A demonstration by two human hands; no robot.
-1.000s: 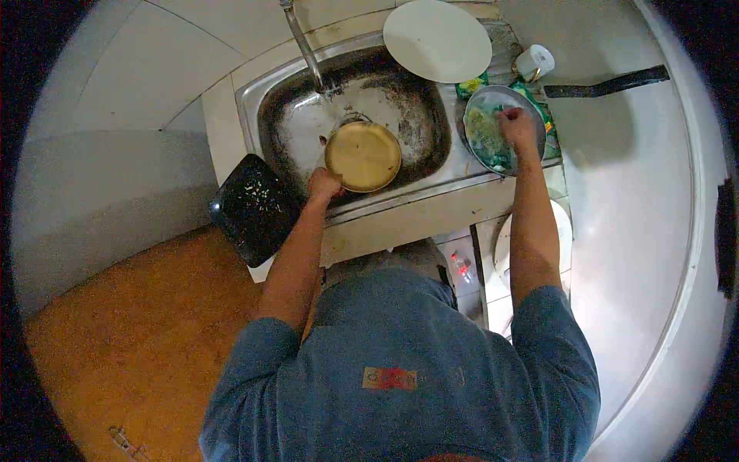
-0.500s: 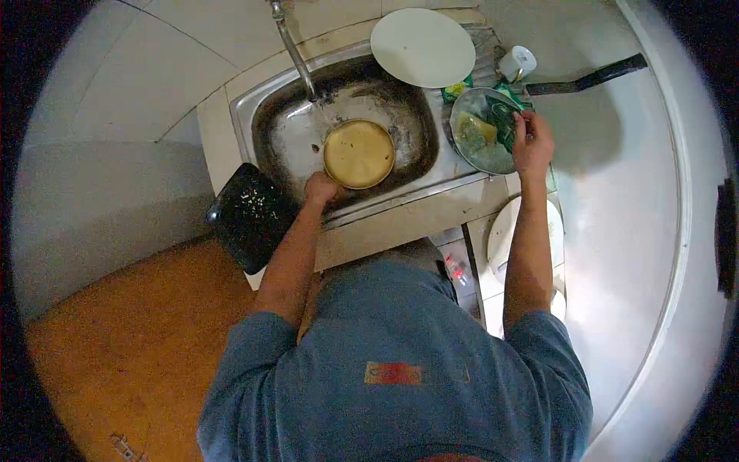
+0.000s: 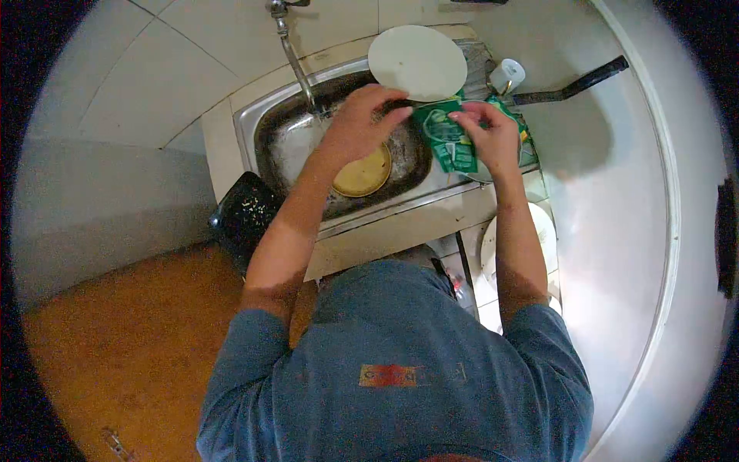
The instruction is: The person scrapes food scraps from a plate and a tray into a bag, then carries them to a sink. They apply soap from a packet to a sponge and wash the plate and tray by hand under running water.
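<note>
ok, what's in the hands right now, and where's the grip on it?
Both hands hold a green packet over the sink edge. The right hand pinches its right side; the left hand fingertips meet its upper left corner.

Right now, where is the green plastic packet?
In the head view, the green plastic packet is held up between the left hand and right hand, just right of the steel sink, below the white round plate.
</note>
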